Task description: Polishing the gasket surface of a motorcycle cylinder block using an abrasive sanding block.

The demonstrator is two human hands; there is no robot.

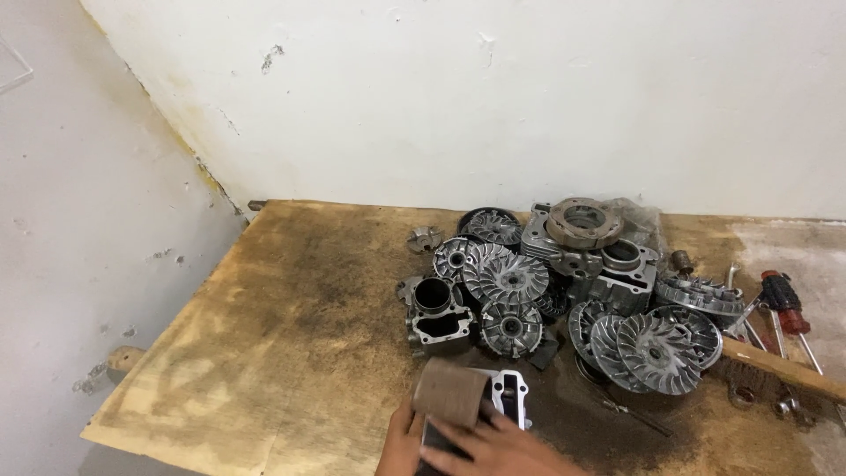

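Note:
My left hand [401, 445] and my right hand [493, 448] are at the bottom edge of the wooden bench [264, 353]. Both press on a flat dark metal part [515, 397] with a bright rim lying on the bench. Under my right fingers a folded brown sheet of sandpaper [451, 390] lies on top of that part. My left hand steadies the part from its left side. The lower half of the part is hidden by my hands.
A heap of finned metal pulley discs [505, 275], an engine cylinder [438, 310] and other engine parts [599, 247] lies behind my hands. At the right are a wooden-handled brush [775, 366], a red-handled screwdriver [784, 304] and wrenches. White walls stand behind and left.

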